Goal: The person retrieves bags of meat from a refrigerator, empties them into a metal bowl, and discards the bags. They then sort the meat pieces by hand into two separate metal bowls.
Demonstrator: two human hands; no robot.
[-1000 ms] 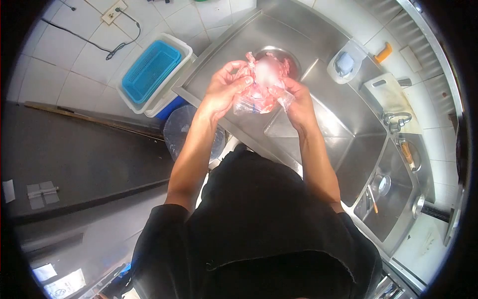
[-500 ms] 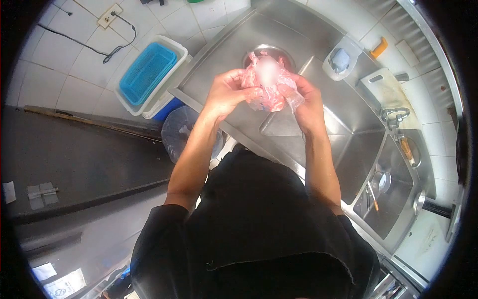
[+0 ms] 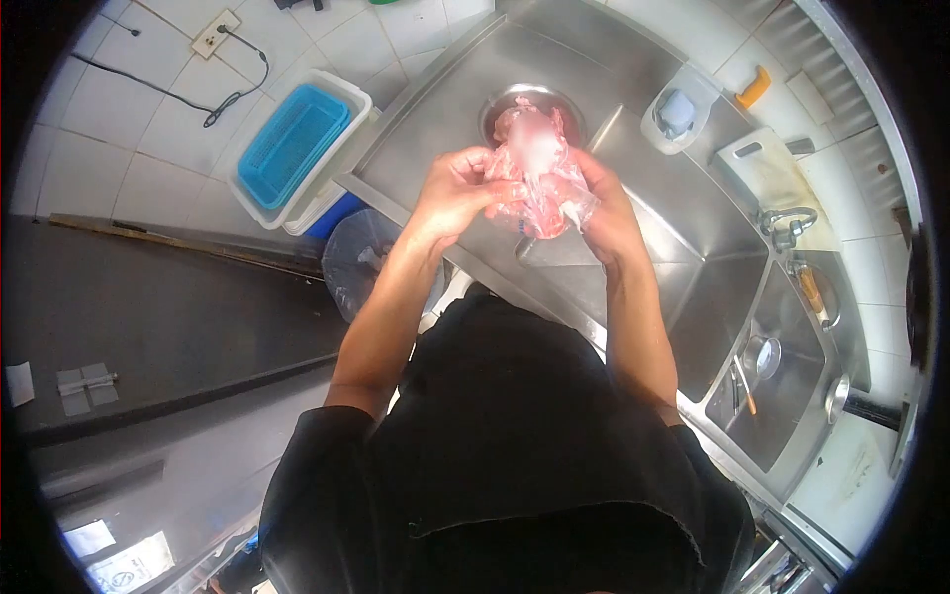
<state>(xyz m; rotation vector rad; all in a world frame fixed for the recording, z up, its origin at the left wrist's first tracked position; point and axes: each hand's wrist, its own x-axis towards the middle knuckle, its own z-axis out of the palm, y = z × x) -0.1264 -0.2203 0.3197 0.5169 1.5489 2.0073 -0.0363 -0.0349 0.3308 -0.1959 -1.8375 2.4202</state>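
Observation:
Between my hands is a clear plastic bag (image 3: 578, 209) with pink raw meat (image 3: 542, 210) showing in and above it. My left hand (image 3: 457, 194) grips the bag from the left, thumb laid across its front. On the other side my right hand (image 3: 610, 220) has its fingers closed round the bag's edge. The far end of the meat overlaps a round metal bowl (image 3: 491, 111) on the steel counter. A pale blur covers the middle of the meat.
Sink basins (image 3: 683, 233) lie to the right, the far one holding a small strainer (image 3: 761, 356) and utensils. A soap-like blue block sits in a plastic holder (image 3: 681, 111). Blue baskets (image 3: 293, 147) stand at left, above a lined bin (image 3: 348, 259).
The bagged meat has come slightly toward my body and its lower end hangs lower. More of the metal bowl's rim shows behind it. Both hands keep their hold.

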